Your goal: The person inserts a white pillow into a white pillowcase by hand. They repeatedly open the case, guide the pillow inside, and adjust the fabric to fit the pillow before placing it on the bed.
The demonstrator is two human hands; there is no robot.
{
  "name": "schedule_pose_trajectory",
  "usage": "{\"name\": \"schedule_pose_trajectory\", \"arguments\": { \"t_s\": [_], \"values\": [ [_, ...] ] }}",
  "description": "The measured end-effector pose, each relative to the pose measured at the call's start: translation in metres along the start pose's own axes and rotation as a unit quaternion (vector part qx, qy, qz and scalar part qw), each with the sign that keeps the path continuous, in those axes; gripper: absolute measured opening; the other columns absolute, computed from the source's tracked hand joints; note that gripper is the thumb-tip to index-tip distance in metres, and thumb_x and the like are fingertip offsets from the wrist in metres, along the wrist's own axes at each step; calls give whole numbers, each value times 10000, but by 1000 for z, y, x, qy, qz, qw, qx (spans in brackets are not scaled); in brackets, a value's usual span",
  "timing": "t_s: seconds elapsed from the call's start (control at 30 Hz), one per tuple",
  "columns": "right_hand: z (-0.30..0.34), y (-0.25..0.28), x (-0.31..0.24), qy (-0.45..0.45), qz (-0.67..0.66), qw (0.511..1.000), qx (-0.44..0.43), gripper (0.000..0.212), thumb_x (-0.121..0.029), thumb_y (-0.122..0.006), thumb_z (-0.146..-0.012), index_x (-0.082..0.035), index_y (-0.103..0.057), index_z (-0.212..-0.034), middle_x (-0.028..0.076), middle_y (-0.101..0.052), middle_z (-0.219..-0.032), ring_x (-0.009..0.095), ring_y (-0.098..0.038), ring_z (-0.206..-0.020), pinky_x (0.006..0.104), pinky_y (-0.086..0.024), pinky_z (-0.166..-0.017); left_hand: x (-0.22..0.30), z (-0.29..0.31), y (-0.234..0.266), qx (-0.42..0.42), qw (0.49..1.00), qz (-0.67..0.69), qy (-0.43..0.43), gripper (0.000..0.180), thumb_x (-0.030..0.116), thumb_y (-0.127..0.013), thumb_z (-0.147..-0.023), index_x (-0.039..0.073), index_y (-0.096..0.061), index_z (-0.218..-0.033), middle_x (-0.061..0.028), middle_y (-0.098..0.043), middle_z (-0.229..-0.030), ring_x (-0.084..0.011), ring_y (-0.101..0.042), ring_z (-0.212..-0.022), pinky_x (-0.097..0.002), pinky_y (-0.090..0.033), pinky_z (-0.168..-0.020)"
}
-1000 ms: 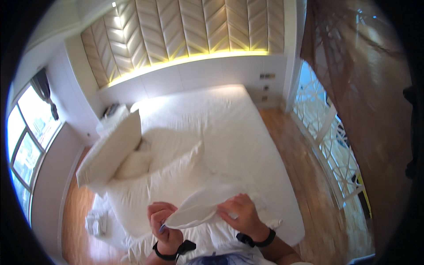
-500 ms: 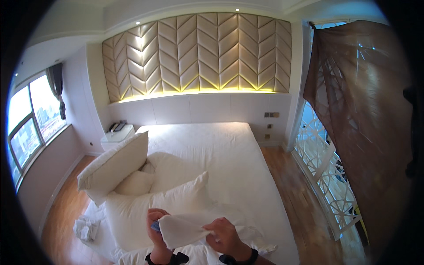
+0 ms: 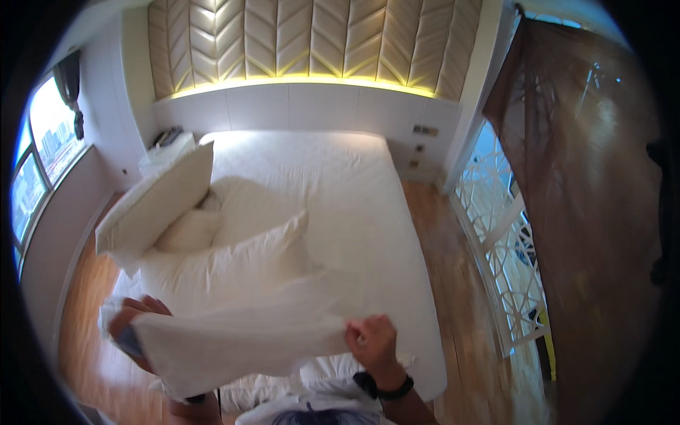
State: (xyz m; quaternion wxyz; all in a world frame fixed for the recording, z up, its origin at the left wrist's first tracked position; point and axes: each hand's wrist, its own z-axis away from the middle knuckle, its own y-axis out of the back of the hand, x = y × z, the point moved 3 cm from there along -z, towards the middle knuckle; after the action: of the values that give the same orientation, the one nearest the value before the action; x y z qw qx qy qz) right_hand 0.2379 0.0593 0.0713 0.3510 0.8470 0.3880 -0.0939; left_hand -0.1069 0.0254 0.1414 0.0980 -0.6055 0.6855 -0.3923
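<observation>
A window (image 3: 53, 138) lights the far left of a bedroom, a dark curtain (image 3: 67, 85) gathered at its upper edge. A person's left hand (image 3: 138, 312), fingers bent and blurred beside a bluish patch, meets the left end of a white cloth (image 3: 234, 347); whether its grip pinches the fabric or only supports it, one cannot tell. Beyond that hand, a large pale pillow (image 3: 159, 205) stands tilted on its edge, partly hiding a white nightstand (image 3: 170, 152) with a dark object on top. A smaller cushion (image 3: 190, 230) nestles between this pillow and a second pale pillow (image 3: 223, 273) on the bed (image 3: 347, 191). The cloth stretches between the two hands, above the near part of the bed and in front of the second pillow, its lower edge hanging loose. At its right end the right hand (image 3: 373, 340), a black band (image 3: 397, 391) at the wrist, closes its grip, pinching the fabric between curled fingers. Wooden floor (image 3: 453, 283) runs alongside the bed to a white lattice screen (image 3: 492, 237), and a brown sheer drape (image 3: 588, 212) fills the far right
</observation>
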Motion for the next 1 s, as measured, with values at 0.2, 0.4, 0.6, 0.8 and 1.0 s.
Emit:
{"name": "schedule_pose_trajectory", "arguments": {
  "t_s": [0.2,0.4,0.6,0.8,1.0],
  "values": [
    [6,27,47,-116,-14,989,92,97,28,-648,-796,-41,-620,-857,113,-593,-776,307,-577,-716,417,-462,-720,30,-25,6,-111,942,-304,-91,506,311,-580,-992,21,-460,-1389,-120,-561,-1327,-258,-580,-1170,-365,-457,-999],
    [19,-3,19,-91,-142,978,-120,418,-110,-790,-726,-35,-632,-1106,162,-632,-1106,352,-593,-1045,412,-457,-935,28,-10,-41,-64,809,-576,-98,351,338,-649,-967,28,-635,-1132,-85,-687,-1044,-184,-674,-889,-324,-545,-747],
    [51,-66,-6,-87,-193,947,-241,336,-135,-761,-746,-49,-645,-1049,134,-649,-1084,345,-598,-1041,428,-432,-943,24,12,-16,52,816,-576,6,255,243,-665,-975,-4,-648,-1041,-66,-686,-864,-105,-644,-697,-216,-514,-601],
    [64,-76,23,-70,-125,958,-247,145,-33,-686,-796,-38,-639,-933,94,-662,-988,324,-617,-897,406,-470,-804,39,56,56,23,807,-574,136,210,212,-645,-988,19,-631,-1072,-4,-619,-877,-54,-547,-751,-188,-432,-653],
    [83,-100,18,-155,-73,930,-324,210,-95,-720,-804,-38,-643,-991,121,-664,-1054,337,-627,-915,401,-489,-822,53,99,120,-77,607,-663,432,158,68,-647,-912,61,-555,-1041,-1,-531,-863,-90,-494,-768,-242,-420,-656]
  ]
}}
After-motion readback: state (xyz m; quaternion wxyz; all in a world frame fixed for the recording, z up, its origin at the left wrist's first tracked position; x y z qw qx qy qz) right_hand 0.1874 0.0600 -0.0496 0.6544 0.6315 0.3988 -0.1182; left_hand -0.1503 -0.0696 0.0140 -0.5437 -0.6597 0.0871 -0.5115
